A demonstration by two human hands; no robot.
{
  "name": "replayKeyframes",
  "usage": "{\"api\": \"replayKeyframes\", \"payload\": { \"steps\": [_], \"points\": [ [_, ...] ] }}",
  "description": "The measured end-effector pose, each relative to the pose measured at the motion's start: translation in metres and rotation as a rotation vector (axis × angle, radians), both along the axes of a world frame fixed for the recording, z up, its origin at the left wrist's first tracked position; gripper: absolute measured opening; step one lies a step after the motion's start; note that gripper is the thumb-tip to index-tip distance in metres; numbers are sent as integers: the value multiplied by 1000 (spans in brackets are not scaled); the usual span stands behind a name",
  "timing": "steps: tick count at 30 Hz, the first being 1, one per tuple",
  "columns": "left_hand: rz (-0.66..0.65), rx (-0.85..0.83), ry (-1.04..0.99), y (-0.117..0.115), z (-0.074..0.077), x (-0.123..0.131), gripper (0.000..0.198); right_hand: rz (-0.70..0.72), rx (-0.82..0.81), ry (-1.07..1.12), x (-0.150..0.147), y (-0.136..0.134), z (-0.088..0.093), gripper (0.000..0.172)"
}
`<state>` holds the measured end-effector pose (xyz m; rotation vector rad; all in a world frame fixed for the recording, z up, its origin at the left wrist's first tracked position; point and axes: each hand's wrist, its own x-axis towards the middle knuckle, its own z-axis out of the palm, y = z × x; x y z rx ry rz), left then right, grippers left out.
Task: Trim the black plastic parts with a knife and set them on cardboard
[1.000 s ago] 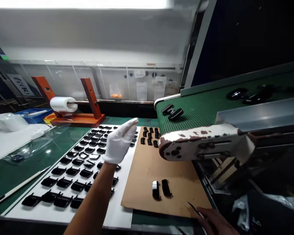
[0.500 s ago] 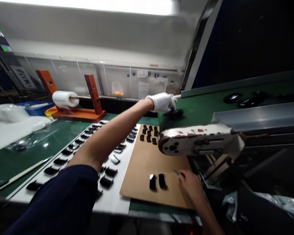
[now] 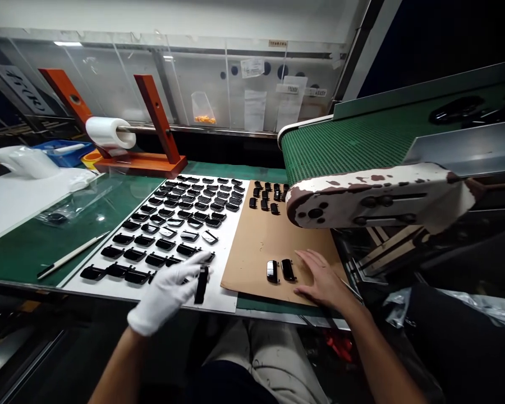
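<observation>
My left hand [image 3: 168, 289], in a white glove, holds a small glossy black plastic part [image 3: 201, 285] between its fingers, above the near edge of the white sheet [image 3: 223, 264]. Rows of similar black parts [image 3: 155, 258] lie on that sheet. My bare right hand [image 3: 322, 278] is open over the brown cardboard [image 3: 252, 241], fingers apart, just right of a pair of black parts [image 3: 287, 270]. A thin, pale, stick-like thing [image 3: 352, 289] shows beside the right wrist; I cannot tell what it is.
A green conveyor belt [image 3: 340, 143] with a chipped white end frame [image 3: 362, 196] overhangs the cardboard's far right. An orange stand [image 3: 145, 163] carries a roll of clear film [image 3: 109, 133]. A pen-like stick [image 3: 73, 255] lies on the green mat at left.
My left hand has come back from the conveyor to the near edge of the white sheet, carrying a black part. My right hand has opened; the thin tool no longer shows at its fingertips.
</observation>
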<state>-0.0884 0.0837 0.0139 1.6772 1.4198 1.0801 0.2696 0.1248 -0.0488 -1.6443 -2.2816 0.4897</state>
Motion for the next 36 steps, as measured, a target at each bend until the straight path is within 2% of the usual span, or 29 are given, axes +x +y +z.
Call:
{"api": "replayKeyframes", "payload": {
  "steps": [2,4,10,14,17,23,29,33,36],
  "points": [
    [-89,-136,-28,-14,-12,4,19,7,-42,-11,2,5,2,73],
    [-165,-225,-59,-18,-15,12,18,24,-78,-19,4,8,3,68],
    [-360,-381,-203,5,-21,60,22,72,-122,-26,7,20,0,67],
    [-368,-367,-267,21,-33,93,24,113,-138,-20,6,29,-2,64],
    [-358,-349,-312,28,-38,106,25,134,-144,-17,7,34,-2,59],
    [-342,-346,-328,36,-43,119,22,133,-136,-1,14,36,-3,52],
    [-383,-342,-310,41,-47,129,25,88,-138,16,30,25,-3,52],
    [-446,-312,-283,45,-45,138,21,53,-130,49,43,20,-4,49],
    [-458,-267,-224,43,-39,141,18,5,-91,100,50,11,4,53]
  ]
}}
